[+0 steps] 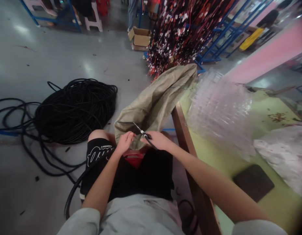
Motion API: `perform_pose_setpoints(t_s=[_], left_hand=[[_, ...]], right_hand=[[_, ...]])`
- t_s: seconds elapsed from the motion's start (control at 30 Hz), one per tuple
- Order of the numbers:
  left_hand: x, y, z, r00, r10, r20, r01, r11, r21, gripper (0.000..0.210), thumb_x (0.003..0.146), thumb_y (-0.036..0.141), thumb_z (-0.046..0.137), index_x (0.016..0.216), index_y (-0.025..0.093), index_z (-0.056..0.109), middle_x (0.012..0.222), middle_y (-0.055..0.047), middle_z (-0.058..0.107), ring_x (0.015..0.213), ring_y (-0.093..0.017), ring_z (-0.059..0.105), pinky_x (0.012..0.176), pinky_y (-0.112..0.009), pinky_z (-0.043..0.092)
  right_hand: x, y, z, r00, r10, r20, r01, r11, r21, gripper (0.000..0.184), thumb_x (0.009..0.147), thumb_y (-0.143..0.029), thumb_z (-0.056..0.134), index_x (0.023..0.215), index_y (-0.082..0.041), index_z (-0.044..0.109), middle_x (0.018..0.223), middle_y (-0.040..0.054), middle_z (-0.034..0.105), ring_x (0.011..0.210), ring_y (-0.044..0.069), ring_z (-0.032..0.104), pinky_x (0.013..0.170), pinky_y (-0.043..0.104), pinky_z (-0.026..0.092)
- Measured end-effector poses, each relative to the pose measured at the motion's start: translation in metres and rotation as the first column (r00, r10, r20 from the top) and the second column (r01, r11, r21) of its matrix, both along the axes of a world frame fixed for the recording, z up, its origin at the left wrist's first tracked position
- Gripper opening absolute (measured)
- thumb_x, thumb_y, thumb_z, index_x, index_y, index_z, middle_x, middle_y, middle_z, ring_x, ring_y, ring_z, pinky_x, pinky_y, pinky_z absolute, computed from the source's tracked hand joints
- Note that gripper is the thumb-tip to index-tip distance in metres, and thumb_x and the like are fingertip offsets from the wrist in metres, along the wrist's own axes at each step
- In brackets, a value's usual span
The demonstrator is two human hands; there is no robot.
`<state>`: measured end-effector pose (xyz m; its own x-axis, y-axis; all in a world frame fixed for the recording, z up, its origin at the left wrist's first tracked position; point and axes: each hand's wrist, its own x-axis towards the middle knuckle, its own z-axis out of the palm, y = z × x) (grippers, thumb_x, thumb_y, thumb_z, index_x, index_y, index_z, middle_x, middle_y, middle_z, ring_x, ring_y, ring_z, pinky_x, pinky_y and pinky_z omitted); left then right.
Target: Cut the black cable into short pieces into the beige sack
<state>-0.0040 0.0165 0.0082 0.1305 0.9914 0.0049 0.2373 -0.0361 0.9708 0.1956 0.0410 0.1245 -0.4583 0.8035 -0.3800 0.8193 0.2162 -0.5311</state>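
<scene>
I have the right hand (158, 139) wrapped round the scissors (142, 132), whose long axis slants forward and left, tip just beyond the left hand (126, 142). That left hand is the nearer to the tip, fingers drawn together; from here I can't tell whether they pinch anything. Past both spreads the sack (151, 101); well left lies the black coil (77, 111).

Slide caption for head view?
Right hand with black-handled tool beside left hand, by a tan sack; black cable heaped on floor.
</scene>
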Motion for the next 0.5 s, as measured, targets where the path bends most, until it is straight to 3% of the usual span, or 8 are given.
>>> perform_pose_setpoints(t_s=[0.1, 0.23, 0.37, 0.5], left_hand=[[0.003, 0.0, -0.002, 0.993, 0.039, -0.113, -0.032, 0.998, 0.058, 0.035, 0.094, 0.044, 0.043, 0.086, 0.017, 0.065, 0.067, -0.001, 0.063, 0.063, -0.014, 0.058, 0.063, -0.024, 0.042], [0.004, 0.002, -0.009, 0.974, 0.209, -0.083, -0.204, 0.977, 0.061, 0.023, 0.09, 0.035, 0.052, 0.102, 0.018, 0.062, 0.087, -0.004, 0.068, 0.077, -0.017, 0.063, 0.073, -0.027, 0.047], [0.003, 0.003, -0.016, 0.923, 0.384, -0.021, -0.382, 0.921, 0.08, 0.017, 0.082, 0.024, 0.057, 0.098, 0.019, 0.053, 0.092, -0.003, 0.061, 0.08, -0.015, 0.061, 0.076, -0.028, 0.048], [0.006, 0.002, -0.012, 0.92, 0.391, 0.022, -0.39, 0.91, 0.143, 0.012, 0.08, 0.023, 0.058, 0.089, 0.02, 0.051, 0.087, -0.001, 0.057, 0.079, -0.014, 0.058, 0.073, -0.026, 0.049]], right_hand=[[0.0, 0.001, 0.002, 0.999, -0.053, 0.005, 0.053, 0.998, 0.02, 0.039, 0.089, -0.058, 0.054, 0.084, -0.02, 0.06, 0.078, 0.0045, 0.067, 0.072, 0.02, 0.063, 0.06, 0.024, 0.038], [-0.002, -0.001, 0.004, 0.99, -0.113, 0.081, 0.119, 0.99, -0.071, 0.043, 0.087, -0.062, 0.053, 0.096, -0.021, 0.059, 0.086, 0.0064, 0.069, 0.079, 0.023, 0.064, 0.063, 0.025, 0.04], [-0.003, -0.004, 0.003, 0.987, -0.034, 0.157, 0.058, 0.988, -0.145, 0.05, 0.084, -0.068, 0.052, 0.099, -0.021, 0.058, 0.095, 0.0092, 0.069, 0.085, 0.027, 0.065, 0.066, 0.028, 0.041], [-0.004, -0.007, -0.001, 0.98, 0.04, 0.197, -0.007, 0.986, -0.167, 0.054, 0.083, -0.071, 0.051, 0.099, -0.02, 0.058, 0.093, 0.0099, 0.069, 0.084, 0.028, 0.065, 0.064, 0.028, 0.041]])
